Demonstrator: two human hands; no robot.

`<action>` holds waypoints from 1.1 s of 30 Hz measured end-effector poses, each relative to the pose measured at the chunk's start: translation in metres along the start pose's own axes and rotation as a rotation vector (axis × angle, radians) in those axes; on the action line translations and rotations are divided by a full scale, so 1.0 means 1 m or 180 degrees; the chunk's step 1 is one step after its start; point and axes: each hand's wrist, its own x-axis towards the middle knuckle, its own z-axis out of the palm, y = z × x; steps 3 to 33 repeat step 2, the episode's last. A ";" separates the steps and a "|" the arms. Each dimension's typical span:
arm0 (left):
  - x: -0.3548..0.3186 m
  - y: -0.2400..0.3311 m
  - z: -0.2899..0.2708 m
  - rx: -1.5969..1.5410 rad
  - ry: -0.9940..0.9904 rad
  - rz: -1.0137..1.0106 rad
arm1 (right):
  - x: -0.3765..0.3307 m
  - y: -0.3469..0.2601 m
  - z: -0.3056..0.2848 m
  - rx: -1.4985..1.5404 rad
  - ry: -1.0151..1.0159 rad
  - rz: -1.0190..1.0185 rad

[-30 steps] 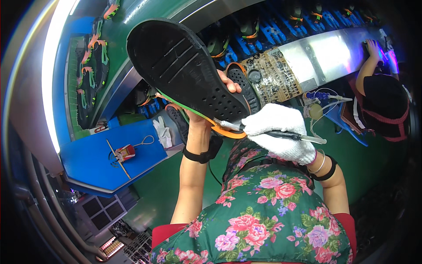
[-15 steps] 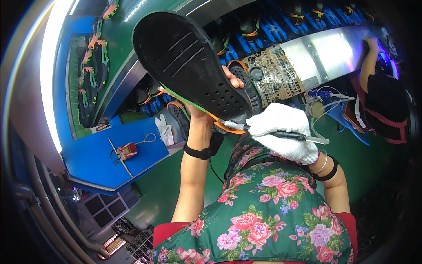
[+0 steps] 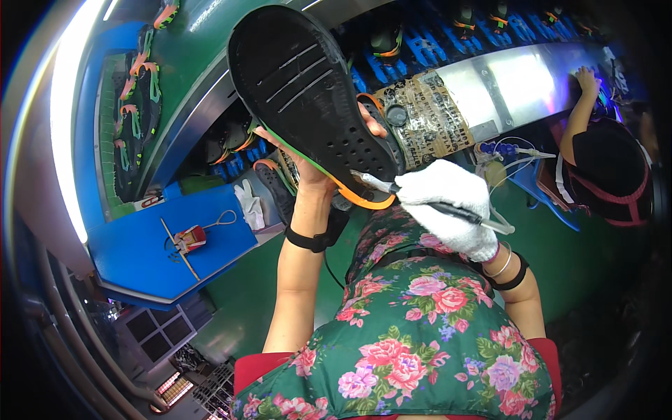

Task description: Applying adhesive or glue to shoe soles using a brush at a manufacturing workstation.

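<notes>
My left hand (image 3: 308, 171) holds up a shoe (image 3: 308, 98), its black sole with grooves and small holes facing me and an orange and green edge along the lower side. My right hand (image 3: 448, 206), in a white glove, grips a thin pen-like tool (image 3: 427, 201) whose tip touches the heel edge of the sole. A black band sits on my left wrist and bracelets on my right.
A metal conveyor (image 3: 518, 77) with blue holders and more shoes runs across the back. A blue table (image 3: 168, 245) at left carries a small red device and a white glove. Another person (image 3: 609, 168) in a dark cap works at the right. Shoe parts lie on a green rack (image 3: 133, 112).
My left hand has raised the shoe higher and tilted its sole more toward me. My gloved right hand with the tool followed up to the heel edge.
</notes>
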 end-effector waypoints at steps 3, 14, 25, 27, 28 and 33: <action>0.002 0.003 -0.008 0.0367 -0.0269 -0.0077 | 0.001 -0.004 0.001 -0.0160 -0.0083 -0.0234; 0.002 0.003 -0.008 0.0367 -0.0269 -0.0077 | 0.001 -0.004 0.001 -0.0160 -0.0083 -0.0234; 0.002 0.003 -0.008 0.0367 -0.0269 -0.0077 | 0.001 -0.004 0.001 -0.0160 -0.0083 -0.0234; 0.002 0.003 -0.008 0.0367 -0.0269 -0.0077 | 0.001 -0.004 0.001 -0.0160 -0.0083 -0.0234; 0.002 0.003 -0.008 0.0367 -0.0269 -0.0077 | 0.001 -0.004 0.001 -0.0160 -0.0083 -0.0234; 0.002 0.003 -0.008 0.0367 -0.0269 -0.0077 | 0.001 -0.004 0.001 -0.0160 -0.0083 -0.0234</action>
